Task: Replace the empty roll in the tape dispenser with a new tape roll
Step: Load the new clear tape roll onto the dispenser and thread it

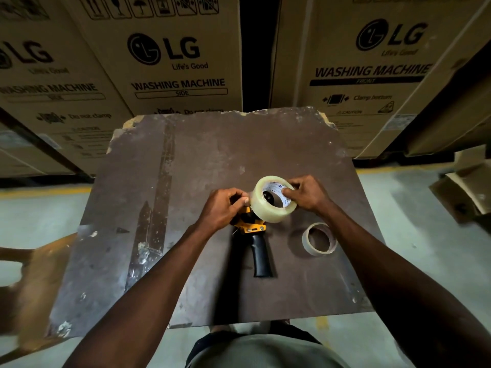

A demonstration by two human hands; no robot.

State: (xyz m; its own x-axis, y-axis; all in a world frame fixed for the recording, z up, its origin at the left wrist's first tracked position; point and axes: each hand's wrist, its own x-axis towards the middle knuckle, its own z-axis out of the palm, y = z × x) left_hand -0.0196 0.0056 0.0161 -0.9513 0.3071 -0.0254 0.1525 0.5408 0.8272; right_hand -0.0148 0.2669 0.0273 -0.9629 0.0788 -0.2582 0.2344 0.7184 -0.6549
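At frame centre, the right hand [308, 196] grips the new tape roll [273, 199] above the tape dispenser [252, 227]. Its left edge is pinched by the left hand [221, 208]. Lower right lies the empty roll [318, 239].

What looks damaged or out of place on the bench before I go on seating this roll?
The brown board is chipped and ragged along its far edge, with scuffs and stuck scraps on its left side. The empty core lies loose, right of the dispenser. The new tape roll, held by both hands, sits tilted over the dispenser's head.
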